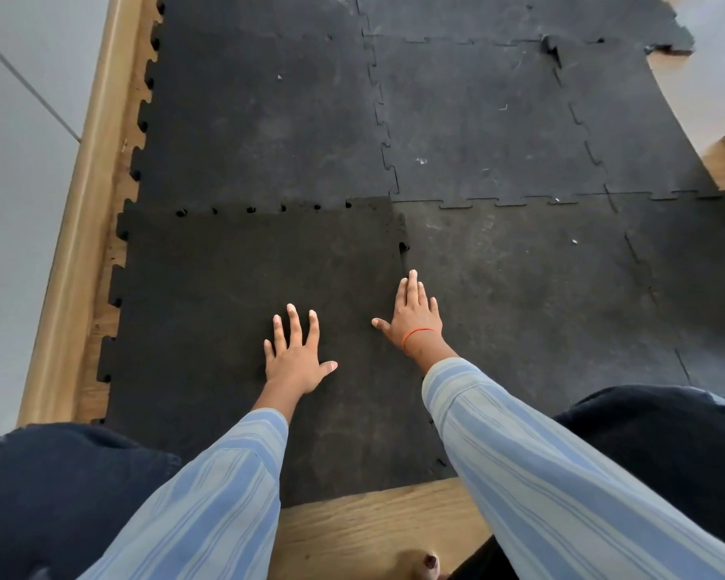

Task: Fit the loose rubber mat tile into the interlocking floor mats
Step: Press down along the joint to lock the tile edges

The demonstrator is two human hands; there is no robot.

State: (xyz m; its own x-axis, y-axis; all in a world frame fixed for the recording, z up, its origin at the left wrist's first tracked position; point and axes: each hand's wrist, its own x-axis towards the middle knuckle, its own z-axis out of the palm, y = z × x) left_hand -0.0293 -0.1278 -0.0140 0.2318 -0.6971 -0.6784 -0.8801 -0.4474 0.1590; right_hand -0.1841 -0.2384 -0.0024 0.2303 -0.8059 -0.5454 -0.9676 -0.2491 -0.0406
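Two flat palms, left hand (296, 358) and right hand (415, 315), fingers spread wide on the loose tile (227, 311).

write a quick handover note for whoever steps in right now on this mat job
Left hand: flat, open, pressing on the loose tile.
Right hand: flat, open, on the tile's right seam.
Tile lies in its slot at the near left of the floor mats.
Done: tile placed.
Left: far seam shows open gaps and the far right corner rides up; press the tabs in.
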